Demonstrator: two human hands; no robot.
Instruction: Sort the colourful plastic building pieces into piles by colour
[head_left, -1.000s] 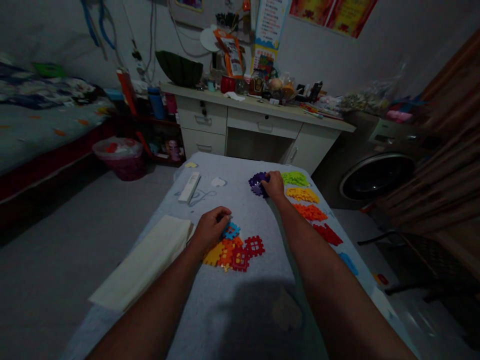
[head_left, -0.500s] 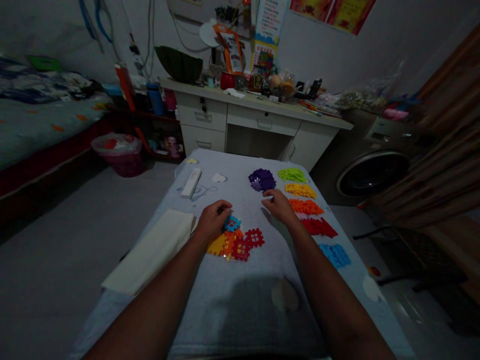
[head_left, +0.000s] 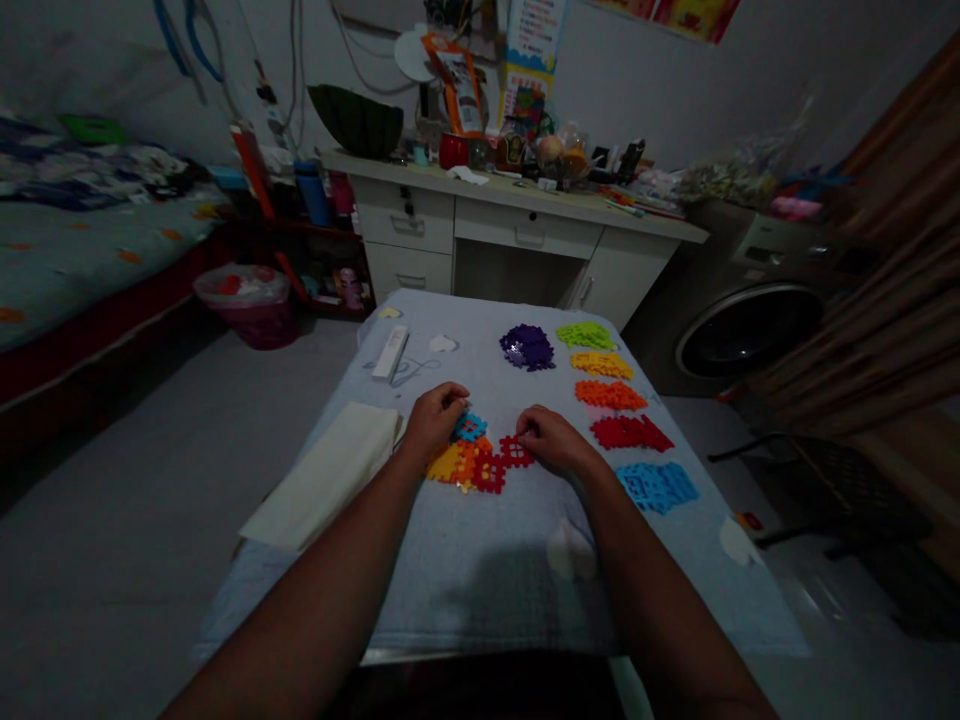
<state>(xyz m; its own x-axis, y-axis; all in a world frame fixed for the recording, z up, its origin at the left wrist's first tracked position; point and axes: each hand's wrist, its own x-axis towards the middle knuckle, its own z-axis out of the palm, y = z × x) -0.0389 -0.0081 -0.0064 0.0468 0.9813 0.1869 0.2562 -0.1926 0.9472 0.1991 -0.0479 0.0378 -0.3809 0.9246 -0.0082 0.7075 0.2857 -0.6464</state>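
A small mixed heap of plastic grid tiles (head_left: 471,466), yellow, orange, red and blue, lies in the middle of the cloth-covered table (head_left: 487,570). My left hand (head_left: 435,421) rests curled on the heap's left side, fingertips at a blue tile (head_left: 469,428). My right hand (head_left: 551,441) has its fingers pinched on a red tile (head_left: 516,451) at the heap's right edge. To the right lie sorted piles: purple (head_left: 528,347), green (head_left: 586,335), yellow (head_left: 601,364), orange (head_left: 609,396), red (head_left: 628,433) and blue (head_left: 657,487).
A folded cream cloth (head_left: 330,482) lies at the table's left edge, with a white remote-like stick (head_left: 391,353) beyond it. A cluttered desk (head_left: 510,235) stands behind the table, a washing machine (head_left: 750,310) at the right, a bed (head_left: 82,250) and pink bin (head_left: 244,300) at the left.
My right hand left the purple pile at the far side and came back to the mixed heap, closing on a red tile. My left hand stayed on the heap.
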